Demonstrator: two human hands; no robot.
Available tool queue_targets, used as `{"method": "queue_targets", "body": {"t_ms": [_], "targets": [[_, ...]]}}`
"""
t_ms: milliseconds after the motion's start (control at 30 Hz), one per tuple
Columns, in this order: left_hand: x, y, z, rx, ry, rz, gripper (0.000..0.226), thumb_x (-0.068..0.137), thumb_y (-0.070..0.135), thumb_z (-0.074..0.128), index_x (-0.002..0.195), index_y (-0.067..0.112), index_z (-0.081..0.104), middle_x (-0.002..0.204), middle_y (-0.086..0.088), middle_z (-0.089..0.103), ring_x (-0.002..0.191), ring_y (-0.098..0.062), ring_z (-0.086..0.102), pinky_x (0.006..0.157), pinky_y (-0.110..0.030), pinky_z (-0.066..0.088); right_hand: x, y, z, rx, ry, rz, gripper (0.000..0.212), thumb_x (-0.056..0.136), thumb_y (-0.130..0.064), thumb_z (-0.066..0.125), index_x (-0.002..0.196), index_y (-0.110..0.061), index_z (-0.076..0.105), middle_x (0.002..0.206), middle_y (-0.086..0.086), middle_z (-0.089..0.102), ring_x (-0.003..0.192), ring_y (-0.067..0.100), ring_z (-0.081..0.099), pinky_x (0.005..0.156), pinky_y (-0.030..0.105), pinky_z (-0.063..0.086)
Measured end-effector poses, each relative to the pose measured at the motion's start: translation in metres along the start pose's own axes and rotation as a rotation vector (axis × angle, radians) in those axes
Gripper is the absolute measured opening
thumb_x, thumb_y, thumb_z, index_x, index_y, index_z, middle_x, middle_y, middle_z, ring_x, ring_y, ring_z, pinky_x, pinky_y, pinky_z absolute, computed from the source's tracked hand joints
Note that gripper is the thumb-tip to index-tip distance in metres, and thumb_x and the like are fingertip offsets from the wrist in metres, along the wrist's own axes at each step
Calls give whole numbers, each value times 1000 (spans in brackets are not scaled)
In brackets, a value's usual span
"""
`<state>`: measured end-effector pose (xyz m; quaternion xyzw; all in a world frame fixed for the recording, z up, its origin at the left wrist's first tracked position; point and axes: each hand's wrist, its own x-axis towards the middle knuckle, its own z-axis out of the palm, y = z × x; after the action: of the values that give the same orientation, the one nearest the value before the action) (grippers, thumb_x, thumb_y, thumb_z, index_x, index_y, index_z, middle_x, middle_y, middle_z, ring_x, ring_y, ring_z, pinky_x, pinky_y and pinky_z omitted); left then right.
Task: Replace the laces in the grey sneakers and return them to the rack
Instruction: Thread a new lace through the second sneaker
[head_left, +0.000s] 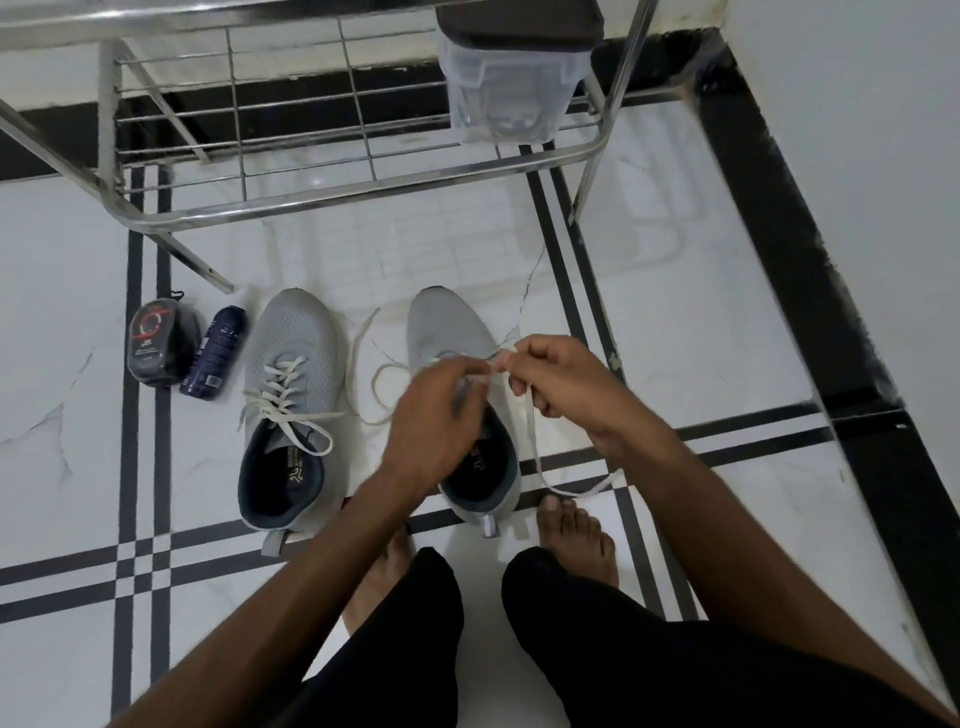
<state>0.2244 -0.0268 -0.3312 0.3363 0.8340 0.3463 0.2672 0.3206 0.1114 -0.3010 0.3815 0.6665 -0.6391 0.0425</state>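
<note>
Two grey sneakers stand side by side on the tiled floor, toes pointing away from me. The left sneaker (291, 395) carries a white lace threaded through its eyelets, ends loose. Over the right sneaker (447, 332) my left hand (436, 415) and my right hand (556, 379) both pinch a white lace (532, 436). One end of that lace loops on the floor between the shoes, the other trails down to my right foot. My hands hide the right sneaker's eyelets.
A steel shoe rack (363, 192) stands just beyond the sneakers, with a clear lidded plastic box (509, 88) on its shelf. A dark round polish tin (156, 343) and a dark blue spray bottle (215, 353) lie left of the shoes. My bare feet are right behind the sneakers.
</note>
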Motion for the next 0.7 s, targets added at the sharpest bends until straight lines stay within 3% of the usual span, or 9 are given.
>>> {"method": "queue_targets", "body": {"t_ms": [100, 167, 300, 367, 433, 500, 567, 600, 700], "targets": [[-24, 15, 0, -445, -434, -104, 32, 106, 34, 41, 108, 19, 70, 99, 2, 74, 99, -10, 67, 95, -26, 48, 8, -12, 2, 218, 58, -1, 19, 96, -23, 61, 99, -8, 73, 65, -6, 59, 47, 4, 40, 42, 15, 33], [-34, 10, -9, -491, -519, -75, 30, 105, 28, 45, 96, 16, 71, 77, 4, 70, 79, -15, 65, 82, -26, 48, 13, -12, 1, 245, 130, 19, 16, 96, -19, 61, 99, -10, 74, 63, -7, 59, 46, 4, 39, 42, 16, 33], [-34, -18, -42, -373, -241, -71, 25, 103, 22, 50, 90, 16, 70, 70, 10, 64, 65, -5, 58, 68, -20, 49, 25, -1, -17, 236, 354, 114, 18, 98, -16, 57, 100, -8, 73, 72, -2, 62, 54, 9, 47, 49, 21, 38], [-28, -30, -57, -308, -67, -96, 25, 101, 28, 53, 86, 22, 71, 68, 4, 59, 65, -7, 56, 67, -28, 53, 28, 7, -24, -208, 438, 168, 25, 97, -20, 54, 114, -6, 66, 99, 5, 68, 85, 19, 62, 70, 31, 48], [-19, -33, -61, -216, 14, -82, 26, 99, 33, 55, 82, 26, 73, 65, 9, 60, 62, -5, 55, 64, -34, 53, 22, 8, -15, -688, 378, 57, 54, 94, -25, 59, 142, -7, 43, 143, 12, 48, 129, 27, 47, 99, 36, 45], [-7, -25, -56, -135, -36, -44, 26, 98, 36, 58, 80, 27, 74, 64, 16, 62, 59, 1, 56, 63, -34, 51, 16, 4, 4, -608, 104, -182, 78, 91, -27, 64, 157, -24, 23, 158, 0, 31, 143, 15, 31, 111, 24, 35], [4, -16, -49, -99, -103, -32, 25, 96, 38, 60, 79, 28, 75, 61, 20, 63, 57, 2, 58, 61, -33, 51, 11, 3, 23, -455, -127, -282, 69, 92, -33, 64, 153, -37, 31, 137, -11, 54, 124, 2, 48, 96, 9, 41], [9, -13, -47, -89, -115, -39, 24, 95, 39, 61, 80, 28, 75, 61, 20, 64, 56, 2, 58, 60, -31, 52, 13, 5, 25, -466, -121, -311, 56, 94, -32, 63, 146, -36, 43, 119, -12, 63, 110, 2, 57, 87, 11, 47], [19, -20, -53, -121, -70, -97, 21, 92, 40, 66, 80, 26, 77, 61, 16, 67, 51, 0, 59, 56, -24, 51, 25, 13, 7, -495, 122, -278, 18, 99, -18, 57, 109, -18, 71, 85, -4, 73, 85, 14, 68, 82, 40, 56]]}}
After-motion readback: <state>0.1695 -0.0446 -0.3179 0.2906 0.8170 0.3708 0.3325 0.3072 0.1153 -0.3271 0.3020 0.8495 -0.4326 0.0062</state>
